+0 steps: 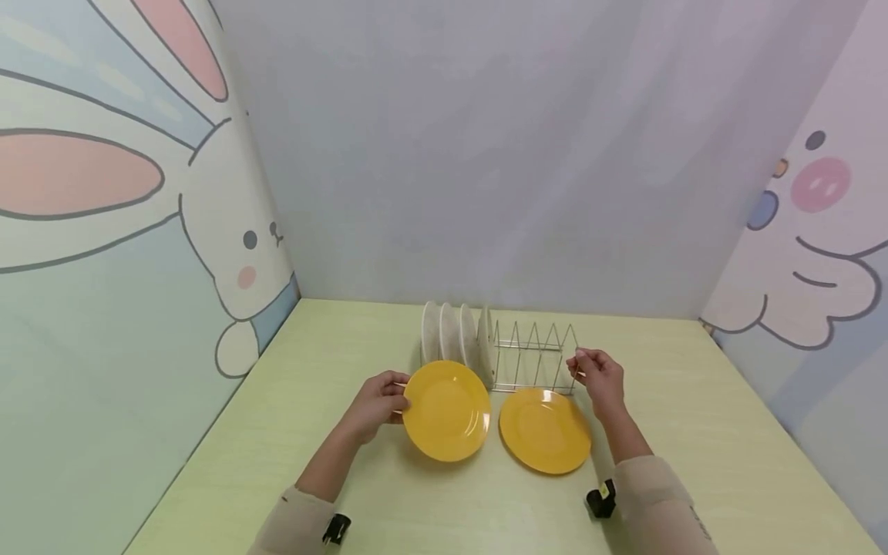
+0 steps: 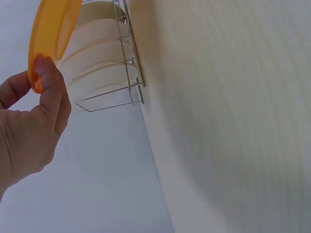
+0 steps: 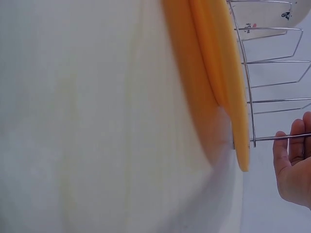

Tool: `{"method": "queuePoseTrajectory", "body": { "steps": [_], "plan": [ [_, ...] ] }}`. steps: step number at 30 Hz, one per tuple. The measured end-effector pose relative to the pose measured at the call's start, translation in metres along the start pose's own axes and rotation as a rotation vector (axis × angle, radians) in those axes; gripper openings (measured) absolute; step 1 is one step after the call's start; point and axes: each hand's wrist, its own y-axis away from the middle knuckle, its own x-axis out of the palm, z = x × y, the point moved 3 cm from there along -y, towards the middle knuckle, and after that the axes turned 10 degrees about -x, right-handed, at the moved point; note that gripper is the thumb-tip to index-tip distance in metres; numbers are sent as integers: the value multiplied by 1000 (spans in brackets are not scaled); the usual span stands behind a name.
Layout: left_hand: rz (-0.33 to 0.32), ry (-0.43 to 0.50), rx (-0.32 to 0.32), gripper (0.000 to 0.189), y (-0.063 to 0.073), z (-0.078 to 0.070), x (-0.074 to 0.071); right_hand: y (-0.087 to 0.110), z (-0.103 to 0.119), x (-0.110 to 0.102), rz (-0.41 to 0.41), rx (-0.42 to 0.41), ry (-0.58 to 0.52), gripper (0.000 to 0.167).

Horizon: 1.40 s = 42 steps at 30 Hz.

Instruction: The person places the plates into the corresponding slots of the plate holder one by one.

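A yellow plate [image 1: 446,411] is held tilted by its left edge, pinched between the thumb and fingers of my left hand [image 1: 378,405]. In the left wrist view the thumb lies on the rim of that plate [image 2: 53,34]. Just behind it stands a wire dish rack [image 1: 530,362] with several white plates [image 1: 449,333] upright in its left part. My right hand [image 1: 602,378] grips the rack's right end wire, and the right wrist view shows its fingers [image 3: 281,153] around that wire. A second yellow plate [image 1: 545,432] lies in front of the rack's right part.
The pale wooden table [image 1: 694,447] carries the rack and plates. A grey back wall [image 1: 486,154] rises behind it, with cartoon-printed side walls [image 1: 104,370] at left and right. Black wrist devices [image 1: 600,499] sit by both sleeves.
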Motion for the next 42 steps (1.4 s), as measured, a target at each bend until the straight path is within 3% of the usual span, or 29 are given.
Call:
{"method": "queuePoseTrajectory", "body": {
  "steps": [10,18,30,42],
  "plan": [
    [23,22,1,36,4,-1,1,1,-1,0,5,-7,1,13],
    [56,101,58,36,6,-9,20,3,0,-1,-7,7,-12,12],
    [4,206,143,37,3,-34,53,1,0,0,-5,10,18,14],
    [-95,365,193,36,-4,-65,72,2,0,1,3,25,17,19]
  ]
}}
